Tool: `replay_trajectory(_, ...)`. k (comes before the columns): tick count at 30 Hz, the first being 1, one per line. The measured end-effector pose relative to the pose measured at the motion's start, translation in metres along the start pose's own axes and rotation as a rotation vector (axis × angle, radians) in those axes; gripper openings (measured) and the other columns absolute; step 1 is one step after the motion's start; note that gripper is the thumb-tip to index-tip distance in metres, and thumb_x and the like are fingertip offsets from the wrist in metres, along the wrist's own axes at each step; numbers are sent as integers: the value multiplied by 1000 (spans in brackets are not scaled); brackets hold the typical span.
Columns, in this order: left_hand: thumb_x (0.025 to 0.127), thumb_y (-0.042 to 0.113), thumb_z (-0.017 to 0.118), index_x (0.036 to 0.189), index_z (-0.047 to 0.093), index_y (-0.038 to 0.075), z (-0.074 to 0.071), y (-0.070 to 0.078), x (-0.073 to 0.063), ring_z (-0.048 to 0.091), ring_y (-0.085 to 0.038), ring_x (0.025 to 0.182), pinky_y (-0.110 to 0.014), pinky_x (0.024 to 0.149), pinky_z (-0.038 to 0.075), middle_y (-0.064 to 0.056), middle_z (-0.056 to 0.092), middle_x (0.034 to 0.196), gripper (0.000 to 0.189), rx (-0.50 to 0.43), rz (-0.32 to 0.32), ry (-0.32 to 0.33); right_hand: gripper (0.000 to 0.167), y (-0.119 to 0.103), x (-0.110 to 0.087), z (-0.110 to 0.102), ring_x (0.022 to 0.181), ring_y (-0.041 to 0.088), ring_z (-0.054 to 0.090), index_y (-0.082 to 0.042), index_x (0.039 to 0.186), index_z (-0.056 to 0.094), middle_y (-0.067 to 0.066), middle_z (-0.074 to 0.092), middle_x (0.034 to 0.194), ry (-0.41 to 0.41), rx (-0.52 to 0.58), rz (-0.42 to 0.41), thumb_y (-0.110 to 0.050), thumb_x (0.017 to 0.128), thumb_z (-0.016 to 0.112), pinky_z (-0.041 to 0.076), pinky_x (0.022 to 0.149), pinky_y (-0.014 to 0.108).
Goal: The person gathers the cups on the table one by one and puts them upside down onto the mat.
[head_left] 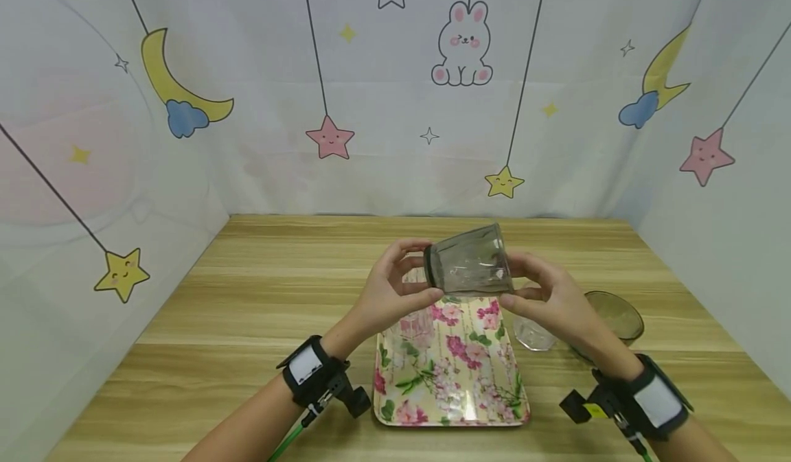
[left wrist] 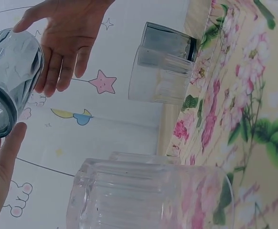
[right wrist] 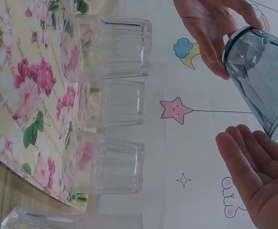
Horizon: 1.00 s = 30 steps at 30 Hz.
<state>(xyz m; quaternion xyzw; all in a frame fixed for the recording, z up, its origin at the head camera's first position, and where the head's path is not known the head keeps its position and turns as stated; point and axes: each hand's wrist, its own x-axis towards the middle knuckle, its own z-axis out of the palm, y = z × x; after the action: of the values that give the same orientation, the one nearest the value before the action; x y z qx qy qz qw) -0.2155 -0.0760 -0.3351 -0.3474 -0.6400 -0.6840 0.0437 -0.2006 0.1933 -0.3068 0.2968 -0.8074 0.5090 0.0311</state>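
A smoky grey drinking glass is held on its side above the tray, its thick base toward the left and its mouth toward the right. My left hand holds the base end between thumb and fingers. At the mouth end, my right hand holds the rim with thumb and fingers. Below lies a floral tray. Upside-down on it stand clear glasses, several in the right wrist view. The left wrist view also shows another smoky glass behind a clear one.
Beside the tray on the right, a clear glass stands on the wooden table, partly behind my right hand. Farther right is a dark see-through dish or bowl, partly covered by my forearm. A printed cloth hangs behind the table.
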Motion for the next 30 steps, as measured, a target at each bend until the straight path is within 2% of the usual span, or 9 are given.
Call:
replay_trajectory(6, 82, 26, 75, 137, 39, 1, -2, 1, -1, 53, -4, 118, -21, 88, 57, -21, 37, 143, 70, 3, -3, 6, 55, 1, -1, 0, 103, -6, 59, 1, 138, 44, 24, 55, 127, -35, -9, 2, -4, 87, 65, 59, 84, 23)
replay_trajectory(11, 81, 27, 77, 136, 39, 0, -3, 0, -2, 53, -5, 119, -22, 87, 58, -19, 38, 142, 72, -13, -12, 7, 55, 2, -2, 1, 102, -4, 62, 0, 138, 43, 25, 53, 129, -76, -5, 26, -7, 88, 65, 59, 83, 23)
replay_trajectory(14, 80, 28, 77, 136, 39, 0, -4, 0, -3, 53, -6, 120, -22, 87, 58, -18, 38, 142, 73, -16, -20, 7, 54, 3, -2, 1, 103, 6, 66, 0, 138, 43, 25, 52, 131, -94, -1, 35, -8, 89, 65, 59, 82, 24)
replay_trajectory(19, 81, 28, 77, 136, 40, 1, -4, 1, -3, 52, -6, 120, -22, 87, 58, -14, 40, 142, 72, -16, -26, 2, 55, 4, -3, 1, 105, 33, 67, 0, 139, 41, 27, 50, 135, -118, 17, 60, -10, 90, 64, 60, 80, 25)
replay_trajectory(22, 80, 28, 77, 136, 40, 0, -5, 2, -3, 52, -6, 120, -22, 87, 58, -9, 41, 141, 73, -18, -23, -2, 58, 5, -4, 1, 106, 39, 65, 1, 141, 39, 28, 48, 136, -131, 22, 69, -10, 90, 64, 60, 80, 25)
replay_trajectory(30, 79, 29, 78, 132, 41, 2, -6, 1, -5, 52, -7, 117, -26, 86, 59, 0, 44, 134, 70, 12, -41, -4, 63, 6, -6, 0, 109, 44, 62, 2, 145, 32, 31, 44, 138, -167, -1, 74, -12, 91, 63, 59, 80, 24)
